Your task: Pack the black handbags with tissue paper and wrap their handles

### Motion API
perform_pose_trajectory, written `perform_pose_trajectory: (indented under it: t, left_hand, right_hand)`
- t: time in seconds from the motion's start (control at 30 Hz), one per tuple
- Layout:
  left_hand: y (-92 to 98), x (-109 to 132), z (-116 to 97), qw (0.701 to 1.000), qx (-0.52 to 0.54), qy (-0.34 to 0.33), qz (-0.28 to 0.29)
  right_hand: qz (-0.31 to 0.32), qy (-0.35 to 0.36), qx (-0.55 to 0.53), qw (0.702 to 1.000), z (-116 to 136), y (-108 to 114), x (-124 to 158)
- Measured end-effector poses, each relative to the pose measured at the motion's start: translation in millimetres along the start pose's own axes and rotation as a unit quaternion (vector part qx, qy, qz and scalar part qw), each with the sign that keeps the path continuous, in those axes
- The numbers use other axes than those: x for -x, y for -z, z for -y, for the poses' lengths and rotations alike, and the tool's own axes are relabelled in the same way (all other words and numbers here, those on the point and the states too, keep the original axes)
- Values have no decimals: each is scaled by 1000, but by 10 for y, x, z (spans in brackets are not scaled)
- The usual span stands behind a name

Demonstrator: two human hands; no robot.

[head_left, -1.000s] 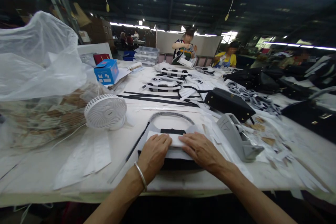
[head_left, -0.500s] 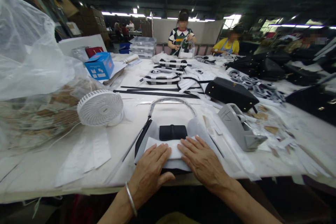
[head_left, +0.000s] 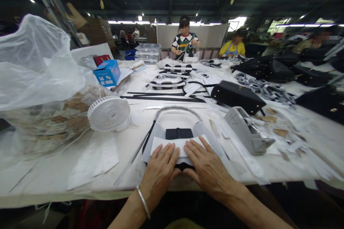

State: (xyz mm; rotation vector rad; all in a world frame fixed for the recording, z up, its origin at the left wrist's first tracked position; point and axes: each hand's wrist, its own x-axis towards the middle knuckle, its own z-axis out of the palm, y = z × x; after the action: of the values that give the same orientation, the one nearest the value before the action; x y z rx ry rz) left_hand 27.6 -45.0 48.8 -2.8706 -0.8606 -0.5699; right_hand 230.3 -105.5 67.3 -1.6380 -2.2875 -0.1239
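Observation:
A black handbag lies on the table before me, mostly covered by pale translucent wrapping. Its wrapped handle arches away from me. A black flap or strap piece shows at the bag's middle, just beyond a folded white sheet. My left hand rests on the left half of that sheet, fingers stretched out. On the right half lies my right hand, its fingers likewise extended. Both thumbs point inward at the bag's near edge and almost meet. Neither hand grips anything that I can see.
Left stand a white fan, a clear bag of scraps and a blue box. A grey tape dispenser and another black bag sit right. Black strips lie beyond. Two people work across the table.
My thumbs have moved inward toward each other at the bag's near edge. The white sheet looks flatter and covers more of the black piece. My view has shifted slightly.

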Motion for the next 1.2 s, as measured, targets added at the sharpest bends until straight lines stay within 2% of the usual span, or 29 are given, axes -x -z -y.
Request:
perform_pose_trajectory:
  t: [0.3, 0.53, 0.63, 0.8, 1.1, 1.2]
  left_hand:
    - [54, -114, 36, 999, -11, 11, 39]
    - [61, -120, 43, 1000, -23, 4, 13]
    - [54, -107, 40, 999, -37, 6, 1]
    - [43, -117, 38, 999, -49, 13, -1]
    - [70, -159, 7, 998, -52, 22, -28]
    - [86, -182, 13, 999, -37, 19, -32]
  right_hand:
    - [39, -38, 4, 999, 105, -42, -71]
    - [112, -44, -58, 991, -79, 253, -269]
    - [125, -51, -48, 990, -186, 245, -374]
    - [127, -31, -31, 991, -249, 128, -437]
    - [98, -17, -6, 995, -155, 172, -397]
    - [113, -16, -22, 993, -183, 210, -388]
